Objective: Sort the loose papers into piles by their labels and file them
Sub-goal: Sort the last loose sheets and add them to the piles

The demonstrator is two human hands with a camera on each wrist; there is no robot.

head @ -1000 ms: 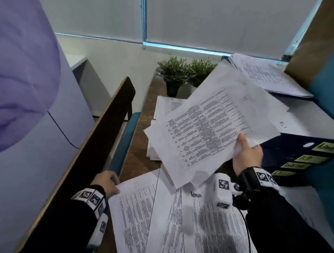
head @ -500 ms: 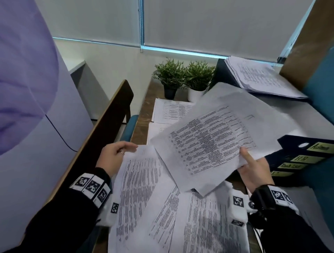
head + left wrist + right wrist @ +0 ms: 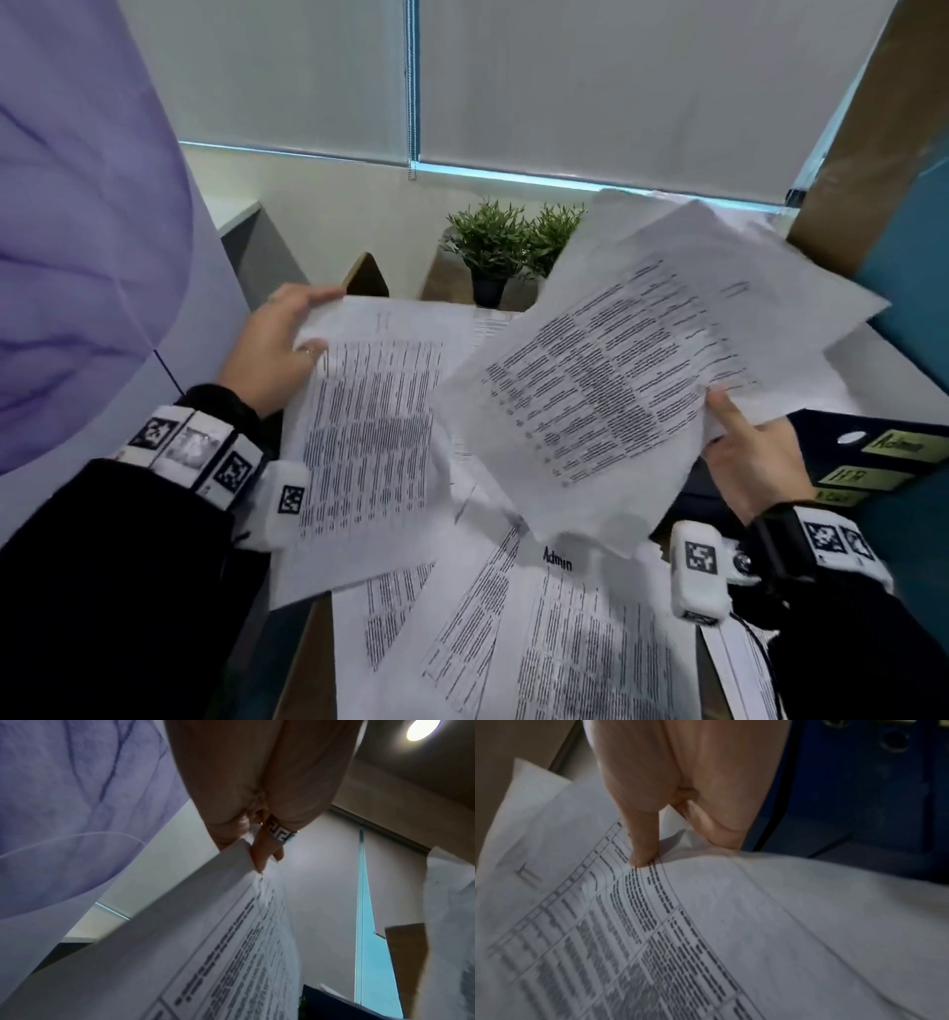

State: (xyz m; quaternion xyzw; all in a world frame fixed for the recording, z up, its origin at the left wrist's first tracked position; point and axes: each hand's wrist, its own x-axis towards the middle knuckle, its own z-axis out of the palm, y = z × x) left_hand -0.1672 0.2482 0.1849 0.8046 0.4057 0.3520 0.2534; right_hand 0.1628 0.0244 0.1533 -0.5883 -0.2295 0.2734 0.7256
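My left hand (image 3: 287, 334) pinches the top left corner of a printed sheet (image 3: 369, 437) and holds it raised over the desk; the left wrist view shows ringed fingers (image 3: 264, 850) under that sheet (image 3: 205, 953). My right hand (image 3: 744, 452) grips a fanned bundle of printed papers (image 3: 642, 370) by its right edge, thumb on top (image 3: 641, 850). More loose papers (image 3: 539, 642) lie on the desk below, one headed "Admin" (image 3: 557, 557). Dark blue binders (image 3: 873, 462) with yellow spine labels lie at the right.
Two small potted plants (image 3: 513, 246) stand at the back of the desk under the window blinds. A wooden partition edge (image 3: 364, 277) runs along the left. A purple cloth (image 3: 77, 231) fills the left of the head view. A brown and teal wall (image 3: 898, 205) is at right.
My left hand has lifted its sheet up off the desk and away from me. The right hand's bundle has risen and now hides the binder with papers at the back right.
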